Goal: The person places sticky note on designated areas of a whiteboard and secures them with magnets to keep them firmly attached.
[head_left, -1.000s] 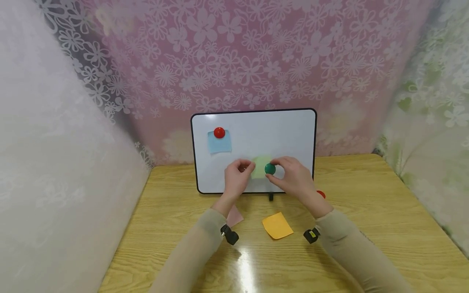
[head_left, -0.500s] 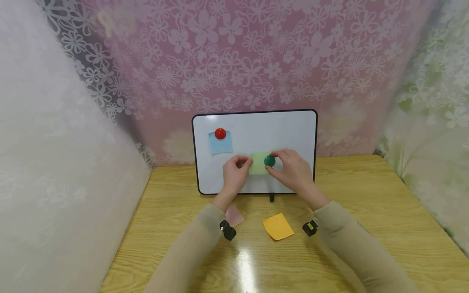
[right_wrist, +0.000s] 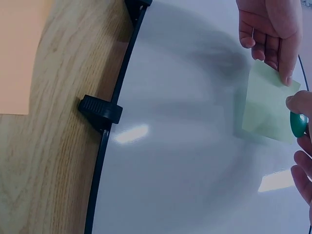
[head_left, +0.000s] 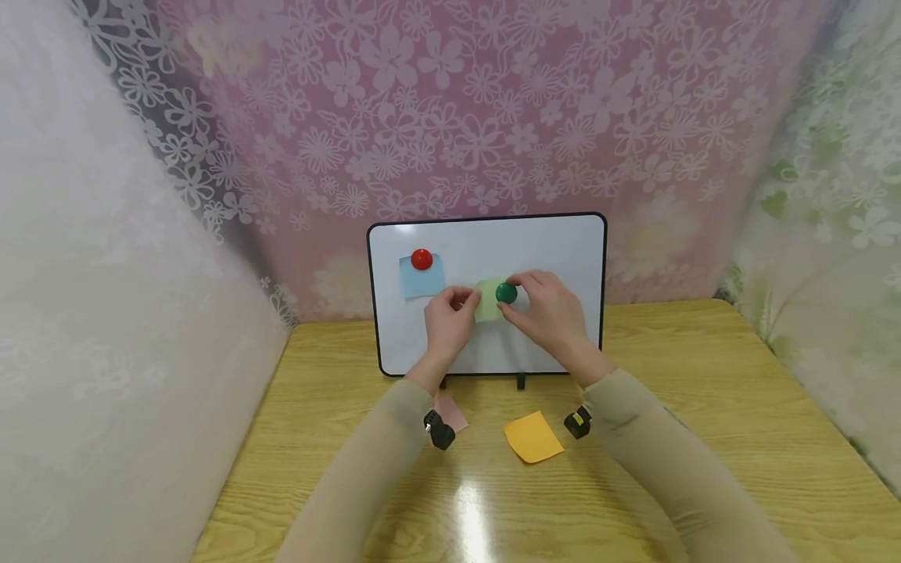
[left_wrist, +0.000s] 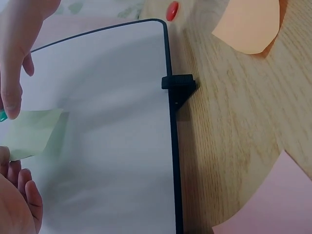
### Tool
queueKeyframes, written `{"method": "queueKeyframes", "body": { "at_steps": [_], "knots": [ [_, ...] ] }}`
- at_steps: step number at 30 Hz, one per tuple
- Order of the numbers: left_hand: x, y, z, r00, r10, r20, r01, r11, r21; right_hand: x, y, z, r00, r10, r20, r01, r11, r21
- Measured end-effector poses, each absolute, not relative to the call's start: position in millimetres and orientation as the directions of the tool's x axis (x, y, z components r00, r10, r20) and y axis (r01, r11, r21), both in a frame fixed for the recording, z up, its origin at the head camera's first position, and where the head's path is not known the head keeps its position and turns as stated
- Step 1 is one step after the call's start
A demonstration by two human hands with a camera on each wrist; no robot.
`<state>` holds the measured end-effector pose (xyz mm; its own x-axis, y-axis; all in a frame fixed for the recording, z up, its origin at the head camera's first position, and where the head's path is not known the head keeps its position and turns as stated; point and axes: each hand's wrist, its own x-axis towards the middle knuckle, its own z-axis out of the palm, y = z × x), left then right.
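My left hand [head_left: 448, 319] pinches the left edge of a light green sticky note [right_wrist: 267, 103], which stands slightly off the whiteboard [head_left: 542, 250] and casts a shadow on it. Between thumb and forefinger, my right hand [head_left: 552, 311] holds a round green magnet [head_left: 506, 293] at the note's right side. In the right wrist view the magnet overlaps the note's edge. To the upper left on the board, a blue sticky note [head_left: 422, 281] hangs under a round red magnet [head_left: 421, 259].
A yellow-orange sticky note [head_left: 533, 438] and a pink one [head_left: 452, 412] lie on the wooden table [head_left: 676, 407] before the board. Black feet [head_left: 521, 381] support the board's lower edge. Another red magnet [left_wrist: 172, 10] lies beside the board in the left wrist view.
Both hands have moved up and a little left across the board, carrying the green note and green magnet with them. The blue note and its red magnet stay put.
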<state>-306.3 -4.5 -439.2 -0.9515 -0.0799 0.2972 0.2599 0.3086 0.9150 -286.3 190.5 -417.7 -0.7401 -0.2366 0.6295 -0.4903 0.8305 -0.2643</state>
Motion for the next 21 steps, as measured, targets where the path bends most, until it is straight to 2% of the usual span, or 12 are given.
{"method": "queueKeyframes", "body": {
  "at_steps": [12, 21],
  "knots": [
    [-313.0, -4.0, -435.8, -0.946, -0.083, 0.313, 0.274, 0.309, 0.911, -297.5, 187.8, -412.7, -0.714, -0.263, 0.649, -0.497, 0.843, -0.205],
    [-318.8, -8.7, -435.9, -0.949, -0.086, 0.304, 0.26, 0.334, 0.906, -303.7, 184.9, -409.3, -0.722, -0.236, 0.65, -0.479, 0.849, -0.222]
  ]
}}
